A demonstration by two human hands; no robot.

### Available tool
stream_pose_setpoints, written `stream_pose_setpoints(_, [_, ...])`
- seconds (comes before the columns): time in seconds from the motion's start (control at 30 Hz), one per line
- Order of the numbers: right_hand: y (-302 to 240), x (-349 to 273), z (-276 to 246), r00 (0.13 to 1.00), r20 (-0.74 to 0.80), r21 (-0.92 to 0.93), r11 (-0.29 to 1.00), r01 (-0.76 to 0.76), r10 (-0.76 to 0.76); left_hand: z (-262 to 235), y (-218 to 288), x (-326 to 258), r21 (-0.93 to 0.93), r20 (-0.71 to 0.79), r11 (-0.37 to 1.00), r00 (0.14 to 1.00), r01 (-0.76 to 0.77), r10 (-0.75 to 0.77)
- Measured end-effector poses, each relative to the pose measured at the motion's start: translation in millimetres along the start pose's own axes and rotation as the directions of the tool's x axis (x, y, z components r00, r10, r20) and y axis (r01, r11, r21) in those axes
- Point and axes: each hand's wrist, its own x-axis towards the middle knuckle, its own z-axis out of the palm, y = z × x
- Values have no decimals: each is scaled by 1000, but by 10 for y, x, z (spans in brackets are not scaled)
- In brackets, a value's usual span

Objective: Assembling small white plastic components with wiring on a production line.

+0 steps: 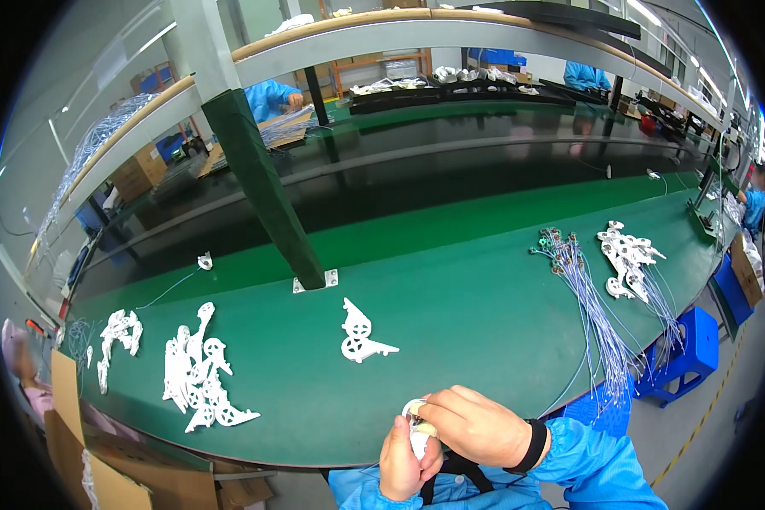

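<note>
Near the front edge of the green table, my left hand [404,466] is closed around a white plastic part [418,444] with a rounded top. From the right, my right hand [474,427] presses bent fingers onto the top of the same part. Pale yellow covers show on some of its fingertips, and a black band circles the wrist. My fingers hide much of the part, and its details are too small to tell. Ahead of my hands lie white plastic pieces [361,340] with spoked wheel shapes, apart from both hands.
White pieces are heaped on the left [197,374] and right [627,257]. A bundle of blue-white wires [599,331] hangs over the table's right edge. A green post [263,191] rises from the table [467,340]. Cardboard boxes [115,480] and a blue stool [697,344] flank me. Co-workers sit farther off.
</note>
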Motion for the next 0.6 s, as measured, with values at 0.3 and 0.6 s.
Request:
stream_pose_setpoints(0.3, [63, 6, 30, 998, 32, 38, 998, 54, -55, 6, 28, -26, 57, 2, 998, 1000, -26, 26])
stream_pose_setpoints(0.6, [173, 60, -37, 978, 142, 36, 989, 146, -150, -9, 53, -7, 37, -22, 998, 999, 42, -41])
